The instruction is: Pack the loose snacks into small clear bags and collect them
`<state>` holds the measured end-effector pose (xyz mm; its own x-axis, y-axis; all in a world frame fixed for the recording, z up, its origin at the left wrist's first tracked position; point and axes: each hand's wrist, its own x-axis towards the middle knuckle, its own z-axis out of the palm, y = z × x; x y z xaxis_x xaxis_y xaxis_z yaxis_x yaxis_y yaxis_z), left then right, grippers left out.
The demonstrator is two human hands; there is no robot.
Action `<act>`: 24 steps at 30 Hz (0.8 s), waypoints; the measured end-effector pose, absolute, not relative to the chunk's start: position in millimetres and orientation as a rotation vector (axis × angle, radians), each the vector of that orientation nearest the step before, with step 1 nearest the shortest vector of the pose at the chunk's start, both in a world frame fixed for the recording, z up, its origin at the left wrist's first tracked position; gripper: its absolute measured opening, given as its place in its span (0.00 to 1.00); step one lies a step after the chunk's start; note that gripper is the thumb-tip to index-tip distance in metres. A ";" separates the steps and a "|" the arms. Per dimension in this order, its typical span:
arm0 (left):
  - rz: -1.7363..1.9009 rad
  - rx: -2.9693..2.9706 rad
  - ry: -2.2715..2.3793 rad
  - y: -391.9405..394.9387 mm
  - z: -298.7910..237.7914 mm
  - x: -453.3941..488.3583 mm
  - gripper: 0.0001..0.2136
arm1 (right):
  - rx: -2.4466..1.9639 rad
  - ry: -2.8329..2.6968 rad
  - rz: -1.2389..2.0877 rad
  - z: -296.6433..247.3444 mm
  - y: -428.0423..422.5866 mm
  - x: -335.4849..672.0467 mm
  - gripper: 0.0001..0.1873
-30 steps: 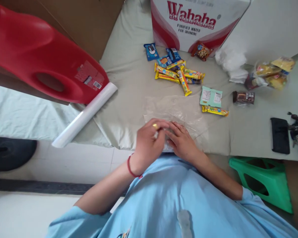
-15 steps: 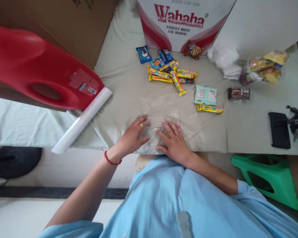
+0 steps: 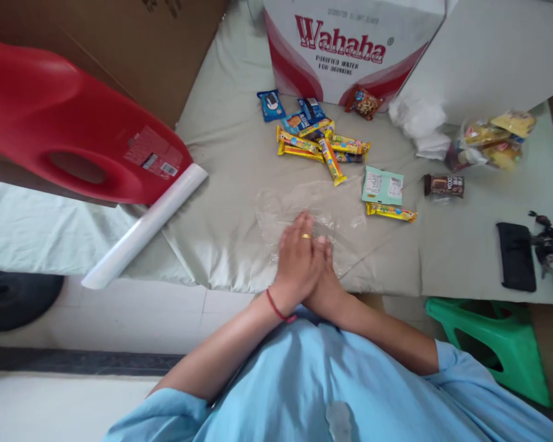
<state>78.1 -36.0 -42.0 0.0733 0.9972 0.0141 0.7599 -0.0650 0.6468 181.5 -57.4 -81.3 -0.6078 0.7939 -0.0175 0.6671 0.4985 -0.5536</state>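
Left hand [image 3: 296,264] flat over right hand [image 3: 326,282], on clear plastic film [image 3: 343,227]
My feed shows it extending ahead of both (right's grip, I can't tell); the left reaches farther.

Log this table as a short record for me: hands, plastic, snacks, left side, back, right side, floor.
Left hand: laid over the right hand, fingers extended
Right hand: partly hidden by the left
Plastic: transparent film, creased, on the cloth around the fingertips
Snacks: yellow-wrapped sticks, blue packets, mint-green packet, brown packet
Left side: red jug, white roll beside it
Back: Wahaha box
Right side: flat black object
Floor: green stool
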 end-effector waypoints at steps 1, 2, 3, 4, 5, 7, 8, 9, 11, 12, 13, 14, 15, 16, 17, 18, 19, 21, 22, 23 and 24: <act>0.635 1.844 1.812 -30.5 -51.2 67.0 0.27 | -1.275 -2.477 0.784 -79.0 -58.3 185.5 0.42; 0.609 1.832 1.866 -25.1 -58.9 55.3 0.27 | -1.291 -2.443 0.819 -75.1 -59.1 190.4 0.40; 0.581 1.841 1.899 -20.6 -64.6 44.5 0.28 | -1.289 -2.407 0.867 -69.5 -59.8 195.8 0.38; 0.546 1.865 1.922 -17.3 -68.4 35.6 0.28 | -1.263 -2.372 0.919 -62.1 -60.3 201.5 0.36; 0.505 1.897 1.938 -15.2 -70.3 29.1 0.29 | -1.221 -2.341 0.971 -53.1 -60.3 207.2 0.33; 0.417 1.976 1.950 -14.0 -69.9 23.7 0.29 | -1.102 -2.294 1.051 -32.9 -58.2 217.7 0.28; 0.377 2.018 1.939 -14.1 -68.5 23.6 0.29 | -1.057 -2.271 1.057 -23.5 -55.3 222.2 0.25; 0.345 2.063 1.914 -14.4 -66.9 24.4 0.29 | -1.034 -2.251 1.032 -16.0 -50.9 226.3 0.24; 0.311 2.152 1.835 -14.4 -64.5 25.0 0.28 | -1.055 -2.246 0.901 -10.7 -37.3 234.0 0.24; 0.304 2.188 1.797 -14.2 -63.9 23.7 0.28 | -1.099 -2.268 0.812 -13.8 -28.6 238.5 0.24; 0.301 2.214 1.770 -13.8 -63.8 20.9 0.28 | -1.164 -2.302 0.731 -20.2 -19.4 244.0 0.25; 0.300 2.229 1.762 -13.3 -64.1 16.9 0.28 | -1.237 -2.341 0.671 -29.0 -10.3 250.9 0.26; 0.301 2.232 1.770 -12.9 -64.7 11.9 0.28 | -1.310 -2.378 0.632 -38.8 -2.0 259.2 0.27; 0.299 2.227 1.785 -12.6 -65.5 6.4 0.28 | -1.385 -2.403 0.607 -48.2 5.3 268.8 0.27; 0.294 2.219 1.800 -12.4 -66.4 1.0 0.29 | -1.439 -2.422 0.593 -55.5 11.7 279.2 0.28; 0.290 2.212 1.811 -12.4 -67.2 -3.8 0.29 | -1.465 -2.437 0.591 -59.7 17.8 289.9 0.27; 0.286 2.207 1.818 -12.6 -68.0 -7.6 0.29 | -1.469 -2.450 0.602 -60.4 24.3 299.9 0.26; 0.278 2.207 1.819 -13.0 -69.1 -12.0 0.30 | -1.503 -2.456 0.633 -51.9 42.7 315.4 0.21; 0.277 2.210 1.817 -13.1 -69.4 -12.9 0.30 | -1.544 -2.444 0.621 -44.6 56.4 319.8 0.21; 0.277 2.213 1.816 -13.0 -69.6 -13.1 0.30 | -1.592 -2.432 0.587 -36.9 73.7 321.7 0.22; 0.278 2.216 1.813 -12.7 -69.7 -13.1 0.30 | -1.641 -2.417 0.510 -30.0 94.5 321.2 0.22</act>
